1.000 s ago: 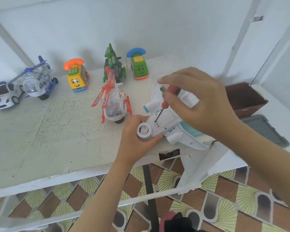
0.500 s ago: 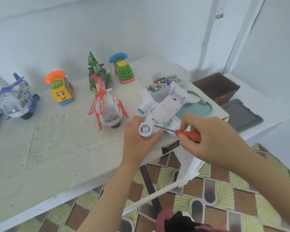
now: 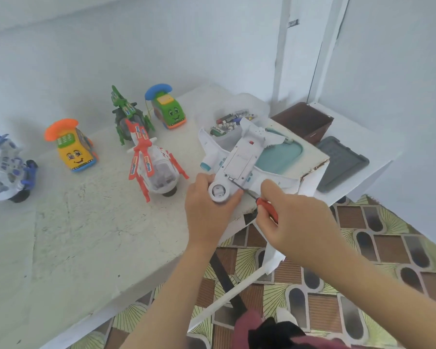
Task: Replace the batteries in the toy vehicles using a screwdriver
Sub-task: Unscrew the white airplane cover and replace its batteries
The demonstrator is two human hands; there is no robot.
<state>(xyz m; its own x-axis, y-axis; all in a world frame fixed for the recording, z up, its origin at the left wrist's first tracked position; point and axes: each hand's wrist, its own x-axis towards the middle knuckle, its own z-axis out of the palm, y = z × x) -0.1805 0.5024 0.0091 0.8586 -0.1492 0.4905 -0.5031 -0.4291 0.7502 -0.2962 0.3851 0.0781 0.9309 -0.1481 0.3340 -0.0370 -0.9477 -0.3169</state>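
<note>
Beyond, batteries [image 3: 227,124] in clear tub [image 3: 258,107]; left hand [image 3: 207,212] tight around toy plane [image 3: 239,159], right hand [image 3: 295,222] around screwdriver [image 3: 264,205].

My right hand [image 3: 297,222] hides most of the screwdriver [image 3: 263,204] handle. Its tip seems to meet the toy plane [image 3: 239,159], too small to tell whether in a screw. The left edge cuts the blue toy helicopter [image 3: 5,170]; labels on the batteries [image 3: 225,125] are unreadable.

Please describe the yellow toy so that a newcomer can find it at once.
On the white table, look along the row of toys near the wall. The yellow toy stands second from the left; only it has an orange handset on top.
</note>
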